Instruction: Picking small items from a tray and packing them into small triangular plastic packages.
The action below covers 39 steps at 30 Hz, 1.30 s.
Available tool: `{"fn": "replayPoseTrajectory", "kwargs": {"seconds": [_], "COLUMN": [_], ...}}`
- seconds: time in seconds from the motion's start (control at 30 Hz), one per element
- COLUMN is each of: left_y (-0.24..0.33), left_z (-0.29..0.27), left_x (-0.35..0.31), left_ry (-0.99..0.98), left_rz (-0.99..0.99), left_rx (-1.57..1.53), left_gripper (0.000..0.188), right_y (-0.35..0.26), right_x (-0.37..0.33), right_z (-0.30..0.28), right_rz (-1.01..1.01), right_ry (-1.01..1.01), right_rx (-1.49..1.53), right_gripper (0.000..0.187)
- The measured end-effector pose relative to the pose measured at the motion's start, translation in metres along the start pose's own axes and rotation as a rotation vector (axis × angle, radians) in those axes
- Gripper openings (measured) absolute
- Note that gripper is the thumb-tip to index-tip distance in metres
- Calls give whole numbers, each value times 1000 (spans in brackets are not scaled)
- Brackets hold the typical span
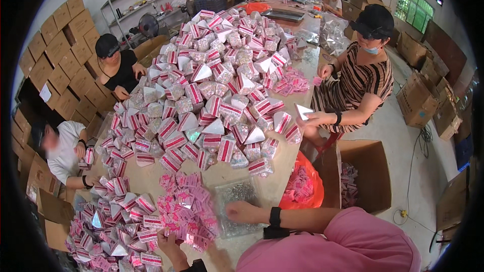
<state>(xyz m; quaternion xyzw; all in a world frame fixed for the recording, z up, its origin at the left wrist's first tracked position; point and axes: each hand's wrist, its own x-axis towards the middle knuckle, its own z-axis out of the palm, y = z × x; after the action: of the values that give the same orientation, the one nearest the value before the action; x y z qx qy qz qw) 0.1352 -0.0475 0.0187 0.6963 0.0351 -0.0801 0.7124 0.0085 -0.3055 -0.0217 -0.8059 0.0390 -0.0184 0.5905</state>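
Observation:
My left hand (170, 246) is at the lower edge of a heap of small flat pink packets (186, 204), its fingers closed on what looks like one of them. My right hand (240, 212) rests on a tray-like stack of clear plastic bags (229, 191); its fingers point down and are mostly hidden. Left of the pink packets lies a pile of wedge-shaped clear packs with pink-and-white striped labels (113, 221). A much larger mound of the same packs (201, 90) covers the table beyond my hands.
An orange-red bag (304, 184) of pink packets hangs at the table's right edge, beside an open carton (370, 171). Co-workers sit on both sides; the one at right holds a white triangular piece (303, 112). Stacked cartons (65, 50) line the left wall. A cable (414, 158) crosses the floor.

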Motion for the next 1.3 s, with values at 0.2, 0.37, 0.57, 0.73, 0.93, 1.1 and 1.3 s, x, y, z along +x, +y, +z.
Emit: {"fn": "replayPoseTrajectory", "kwargs": {"seconds": [0.2,0.37,0.57,0.73,0.93,1.1,1.3], "left_y": [17,10,28,30,23,15,29], "left_z": [6,3,20,31,15,-17,-41], "left_x": [-22,-22,-38,-49,-53,-45,-37], "left_ry": [41,-100,2,14,179,278,404], "left_rz": [-19,77,-127,-71,-49,26,99], "left_rx": [-144,131,-303,-247,-311,-306,-252], "left_gripper": [16,19,21,15,8,6,7], "right_y": [-26,-59,-90,-85,-87,-85,-82], "right_x": [8,15,32,49,51,55,59], "right_z": [2,-15,15,55,73,88,82], "right_rz": [-21,301,210,0,-55,-25,-99], "right_ry": [-20,-112,-120,-215,-216,-346,-522], "right_rx": [63,547,553,307,225,251,82], "right_gripper": [11,4,2,3,7,9,12]}}
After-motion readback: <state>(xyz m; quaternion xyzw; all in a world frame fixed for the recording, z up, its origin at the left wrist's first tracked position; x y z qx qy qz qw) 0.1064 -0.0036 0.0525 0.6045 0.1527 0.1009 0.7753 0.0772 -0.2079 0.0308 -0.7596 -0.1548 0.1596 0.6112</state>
